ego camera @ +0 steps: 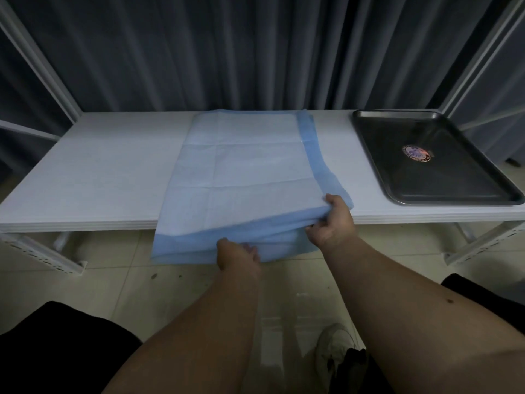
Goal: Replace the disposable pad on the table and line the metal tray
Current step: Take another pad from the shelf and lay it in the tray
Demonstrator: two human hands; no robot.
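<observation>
Two hands | left hand (238,255) and right hand (332,220) fingers clamped on pale-blue disposable pad (241,172), near edge overhanging white worktop (99,166) | long axis runs away from me | dark rectangular metal tray (488,177) unlined, nearer right hand

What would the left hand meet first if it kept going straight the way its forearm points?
The left hand already grips the blue disposable pad at its overhanging near edge. Pushing on, it would probably meet the white table front edge under the pad, though depth is unclear.

White table (99,172) — blue pad (241,172), metal tray (369,143)
</observation>
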